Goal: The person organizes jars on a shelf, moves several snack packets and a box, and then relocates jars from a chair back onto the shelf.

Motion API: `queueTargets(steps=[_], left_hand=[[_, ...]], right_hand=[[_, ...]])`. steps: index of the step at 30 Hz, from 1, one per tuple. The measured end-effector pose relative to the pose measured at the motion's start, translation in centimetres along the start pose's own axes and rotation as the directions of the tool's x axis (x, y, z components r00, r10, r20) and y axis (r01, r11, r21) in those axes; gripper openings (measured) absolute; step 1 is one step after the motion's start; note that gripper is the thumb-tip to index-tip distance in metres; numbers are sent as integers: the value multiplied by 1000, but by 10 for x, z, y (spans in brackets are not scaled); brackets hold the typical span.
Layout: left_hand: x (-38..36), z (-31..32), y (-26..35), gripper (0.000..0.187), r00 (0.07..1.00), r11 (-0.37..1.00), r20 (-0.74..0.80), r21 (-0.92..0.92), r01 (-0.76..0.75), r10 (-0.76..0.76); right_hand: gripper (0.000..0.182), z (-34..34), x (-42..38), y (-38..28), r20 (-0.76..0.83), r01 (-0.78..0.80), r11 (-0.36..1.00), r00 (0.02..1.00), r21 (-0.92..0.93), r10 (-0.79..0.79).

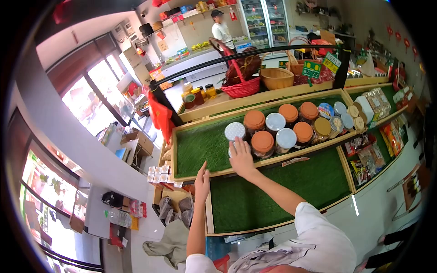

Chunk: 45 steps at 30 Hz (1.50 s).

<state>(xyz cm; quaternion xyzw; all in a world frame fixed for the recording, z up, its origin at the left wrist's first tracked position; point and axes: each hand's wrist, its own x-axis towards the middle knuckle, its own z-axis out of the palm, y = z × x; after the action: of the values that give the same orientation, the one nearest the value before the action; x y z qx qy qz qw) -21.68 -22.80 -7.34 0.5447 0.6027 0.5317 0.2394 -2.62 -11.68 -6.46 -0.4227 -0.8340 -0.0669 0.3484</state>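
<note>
My right hand (241, 157) reaches over the front left jar of a group in the upper green-lined tray (195, 150). Its fingers are spread and lie over that jar's pale lid (231, 152), which they mostly cover. Just behind the fingertips stands a jar with a white patterned lid (235, 131). Orange-lidded jars (262, 142) stand to the right of the hand, mixed with white-lidded jars (286, 138). My left hand (202, 183) is over the tray's front left edge, fingers stretched out, with nothing in it.
Below is a lower green-lined tray (277, 191). Behind the jars, a black rail (255, 51) runs above a red basket (241, 87) and a wooden bucket (276, 79). A red flag (160, 116) hangs at the left corner. Another person (221, 32) stands near the glass-door fridges (266, 22).
</note>
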Motion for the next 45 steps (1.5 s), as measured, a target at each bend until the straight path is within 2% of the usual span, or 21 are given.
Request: queueTargets(steps=[1, 3, 4, 7, 9, 12, 16, 17, 19, 21, 23, 28, 32, 34, 36, 38, 40, 42, 43, 44, 45], left_hand=[[-32, -21, 5, 40, 994, 995, -49, -28, 92, -93], [-99, -65, -11, 35, 970, 986, -203, 129, -107, 132], [-139, -85, -20, 34, 960, 988, -263, 143, -64, 100], [-267, -129, -58, 30, 904, 984, -417, 102, 148, -93], [-371, -139, -138, 31, 857, 944, -467, 123, 308, -219], [-504, -129, -220, 40, 774, 844, -459, 87, 529, -437], [-653, -102, -220, 50, 589, 637, -363, -16, 771, -722], [-668, -103, -217, 48, 474, 546, -364, -123, 828, -801], [-704, -106, -235, 45, 395, 569, -554, -180, 802, -733], [-733, -119, -280, 42, 229, 491, -564, -371, 789, -793], [-710, -186, -247, 39, -35, 402, -581, -605, 687, -813], [-746, -239, -339, 40, -83, 453, -587, -700, 553, -805], [-735, -239, -415, 55, 9, 464, -505, -785, 411, -863], [-732, -232, -444, 63, -45, 405, -446, -847, 345, -894], [-720, -230, -459, 70, -104, 357, -391, -901, 245, -915], [-709, -237, -453, 70, -49, 384, -393, -914, 133, -918], [-692, -243, -433, 74, -68, 332, -329, -941, -56, -942], [-704, -205, -455, 74, -106, 502, -515, -856, 125, -851], [-696, -207, -438, 64, -92, 508, -505, -861, -9, -858], [-680, -212, -408, 52, -108, 438, -432, -898, -42, -895], [-676, -201, -388, 45, -128, 460, -448, -884, -80, -885]], right_hand=[[67, -5, -1, -4, 1, -38, 995, 999, 97, 38], [62, -3, -17, -30, -94, -74, 981, 991, 177, 92], [57, -11, -28, -53, -105, -11, 976, 994, 218, 35], [48, -24, -89, -148, -63, 94, 905, 995, 414, -74], [43, -4, -151, -222, 14, 126, 862, 988, 491, -152], [42, 46, -259, -325, 278, 50, 796, 922, 603, -269], [42, 98, -382, -443, 539, 3, 711, 651, 703, -535], [44, 118, -409, -453, 630, -148, 655, 491, 741, -602], [45, 148, -449, -477, 699, -217, 665, 270, 714, -662], [48, 193, -470, -502, 730, -179, 710, 77, 681, -680], [50, 228, -490, -511, 773, -110, 766, 38, 633, -633], [57, 345, -566, -530, 912, -294, 887, -97, 356, -398], [62, 389, -617, -562, 878, -310, 832, 17, 460, -478], [65, 396, -629, -586, 809, -293, 759, 113, 582, -577], [70, 392, -619, -616, 779, -322, 721, 94, 613, -621], [76, 379, -611, -631, 806, -407, 748, -47, 525, -590], [82, 379, -631, -619, 782, -376, 709, 69, 596, -620], [79, 367, -641, -605, 819, -475, 690, 127, 546, -560], [73, 350, -643, -596, 860, -590, 657, 135, 469, -492], [75, 326, -634, -587, 885, -488, 741, 197, 461, -422], [77, 328, -675, -558, 799, -389, 707, 406, 591, -445]])
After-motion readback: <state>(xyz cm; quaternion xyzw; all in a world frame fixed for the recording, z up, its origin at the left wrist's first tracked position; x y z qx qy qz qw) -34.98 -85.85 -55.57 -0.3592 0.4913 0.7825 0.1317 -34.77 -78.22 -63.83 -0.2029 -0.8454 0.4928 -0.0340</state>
